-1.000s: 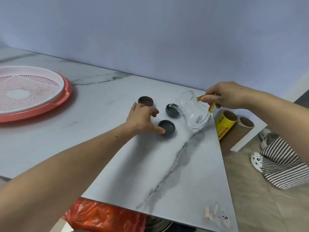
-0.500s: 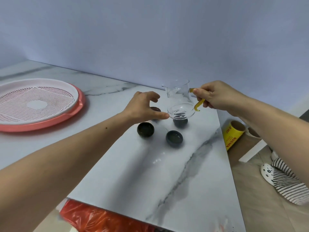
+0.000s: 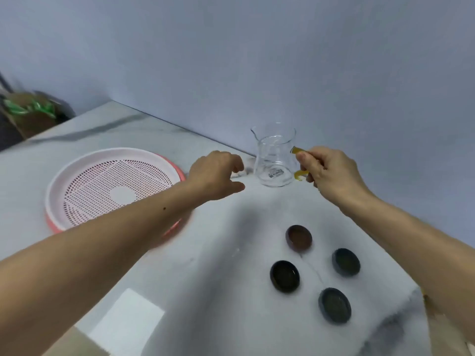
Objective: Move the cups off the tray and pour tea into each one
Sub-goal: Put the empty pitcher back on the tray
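Note:
Several small dark cups stand on the marble table near its right edge: a brown one [image 3: 299, 237], a black one [image 3: 284, 276] and two grey ones [image 3: 345, 261] [image 3: 335, 304]. The glass pitcher [image 3: 274, 160] stands upright at the back by the wall. My right hand [image 3: 331, 173] pinches its yellow handle [image 3: 298, 163]. My left hand [image 3: 218, 176] hovers just left of the pitcher, fingers curled and apart, holding nothing. The pink and white perforated tray [image 3: 115, 186] lies to the left with nothing on it.
The wall runs close behind the pitcher. A cardboard box with green items [image 3: 28, 111] sits past the table's far left corner. The table's right edge [image 3: 413, 289] falls away just beyond the cups.
The pitcher has gone from above the cups to standing upright at the back by the wall. My left hand followed it away from the cups. The view has shifted, bringing the tray closer.

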{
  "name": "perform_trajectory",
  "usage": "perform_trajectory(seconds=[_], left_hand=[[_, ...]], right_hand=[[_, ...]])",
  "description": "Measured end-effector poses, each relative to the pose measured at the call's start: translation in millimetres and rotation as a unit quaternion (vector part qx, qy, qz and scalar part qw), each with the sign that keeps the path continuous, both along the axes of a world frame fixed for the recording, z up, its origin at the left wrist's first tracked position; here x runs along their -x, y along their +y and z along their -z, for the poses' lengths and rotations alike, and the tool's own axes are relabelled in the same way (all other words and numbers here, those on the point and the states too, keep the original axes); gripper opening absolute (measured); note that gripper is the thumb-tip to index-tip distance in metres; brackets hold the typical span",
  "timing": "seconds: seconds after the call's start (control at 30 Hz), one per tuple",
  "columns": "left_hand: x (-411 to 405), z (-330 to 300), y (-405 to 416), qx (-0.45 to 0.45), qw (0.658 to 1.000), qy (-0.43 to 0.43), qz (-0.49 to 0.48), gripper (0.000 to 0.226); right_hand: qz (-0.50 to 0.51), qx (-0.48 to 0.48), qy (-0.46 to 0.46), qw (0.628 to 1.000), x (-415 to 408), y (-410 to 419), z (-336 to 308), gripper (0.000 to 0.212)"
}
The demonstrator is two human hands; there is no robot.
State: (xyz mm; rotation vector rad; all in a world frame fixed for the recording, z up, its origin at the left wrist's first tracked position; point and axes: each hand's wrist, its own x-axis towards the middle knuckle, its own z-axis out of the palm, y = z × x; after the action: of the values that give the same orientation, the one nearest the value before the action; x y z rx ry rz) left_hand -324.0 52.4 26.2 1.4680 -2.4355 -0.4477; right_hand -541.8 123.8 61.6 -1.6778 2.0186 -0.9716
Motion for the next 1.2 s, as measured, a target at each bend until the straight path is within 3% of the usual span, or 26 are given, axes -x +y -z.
perform_trajectory(seconds=[0.23, 0.53, 0.83, 1.2], left_hand=[[-86.4, -86.0, -14.2, -0.032, 0.995, -0.08, -0.057, 0.039], [-226.4, -153.4, -40.1, -0.025, 0.983, -0.177, -0.041, 0.041], [-323.4, -147.8, -93.6, -0.04, 0.985, -0.168, 0.019, 0.041], [-343.0, -89.2, -140.1, -0.043, 0.972, -0.207, 0.103, 0.039]], right_hand=[[-0.01, -0.051, -0.096, 0.994, -82.5, -30.8, -71.0, 0.032], [0.024, -0.112, -0.185, 0.976, -220.7, -41.4, -117.9, 0.025], [0.112, -0.122, -0.203, 0.965, -328.9, -49.2, -102.1, 0.019], [0.189, -0.189, -0.184, 0.946, -374.6, -63.8, -36.0, 0.024]])
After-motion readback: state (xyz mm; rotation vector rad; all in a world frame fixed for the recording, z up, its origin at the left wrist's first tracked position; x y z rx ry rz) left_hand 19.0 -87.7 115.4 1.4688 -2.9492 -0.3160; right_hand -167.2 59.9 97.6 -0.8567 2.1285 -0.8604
